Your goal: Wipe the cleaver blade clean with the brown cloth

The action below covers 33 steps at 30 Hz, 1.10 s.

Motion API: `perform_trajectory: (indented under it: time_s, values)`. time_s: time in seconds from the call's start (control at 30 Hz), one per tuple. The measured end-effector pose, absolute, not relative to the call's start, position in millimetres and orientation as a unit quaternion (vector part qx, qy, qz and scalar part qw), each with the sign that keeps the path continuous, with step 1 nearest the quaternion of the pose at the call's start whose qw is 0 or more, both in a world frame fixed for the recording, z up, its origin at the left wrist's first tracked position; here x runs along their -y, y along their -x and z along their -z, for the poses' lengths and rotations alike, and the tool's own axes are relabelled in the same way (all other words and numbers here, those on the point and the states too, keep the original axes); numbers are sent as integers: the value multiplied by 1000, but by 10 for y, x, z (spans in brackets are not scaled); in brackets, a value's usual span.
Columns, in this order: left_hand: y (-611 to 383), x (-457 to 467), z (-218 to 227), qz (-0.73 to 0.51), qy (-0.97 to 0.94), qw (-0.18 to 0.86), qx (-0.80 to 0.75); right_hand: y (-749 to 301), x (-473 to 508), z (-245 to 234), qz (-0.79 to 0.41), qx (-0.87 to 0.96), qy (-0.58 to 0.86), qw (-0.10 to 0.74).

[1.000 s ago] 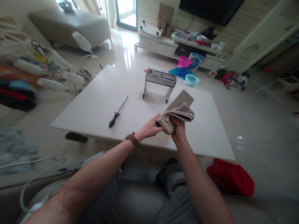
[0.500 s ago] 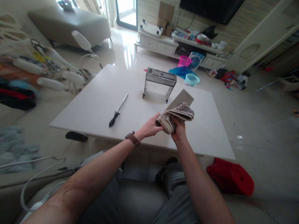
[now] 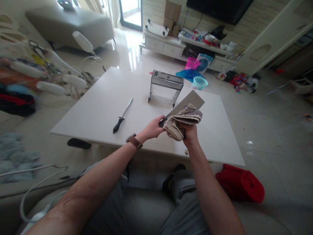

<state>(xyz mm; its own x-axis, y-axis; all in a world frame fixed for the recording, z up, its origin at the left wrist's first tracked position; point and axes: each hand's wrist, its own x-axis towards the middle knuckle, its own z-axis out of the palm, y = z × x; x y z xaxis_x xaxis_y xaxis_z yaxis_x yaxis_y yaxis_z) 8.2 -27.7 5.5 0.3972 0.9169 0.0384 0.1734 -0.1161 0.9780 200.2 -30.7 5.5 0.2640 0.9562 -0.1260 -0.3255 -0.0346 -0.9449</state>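
My left hand [image 3: 156, 127] is closed around the black handle of a cleaver [image 3: 189, 103], whose broad grey blade points up and to the right over the table. In my right hand [image 3: 190, 133] is a folded brown and cream cloth [image 3: 181, 122], bunched against the near side of the blade. The cloth hides the blade's lower part and some of my right fingers. A sharpening steel [image 3: 123, 114] with a black handle lies on the white table [image 3: 97, 107] to the left. Beyond my hands stands a knife block [image 3: 166, 81] with a slotted grey top and clear sides.
A red bin-like object [image 3: 241, 183] sits on the floor at the near right. Past the table's far edge are a light-blue basket [image 3: 199, 83], a pink basket [image 3: 192, 63] and a blue plastic bag [image 3: 187, 74]. A white floor lamp or chandelier [image 3: 75, 80] stands at the left.
My left hand has shifted slightly left and up with the cleaver handle, and more of the blade shows above the cloth. The cloth in my right hand has moved only a little.
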Motion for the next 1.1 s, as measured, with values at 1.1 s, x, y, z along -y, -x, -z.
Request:
perform_trajectory:
  time_s: [1.1]
  values:
    - [-15, 228, -37, -341, -657, 515, -432, -2083, 282, -67, -524, 306, 506, 613]
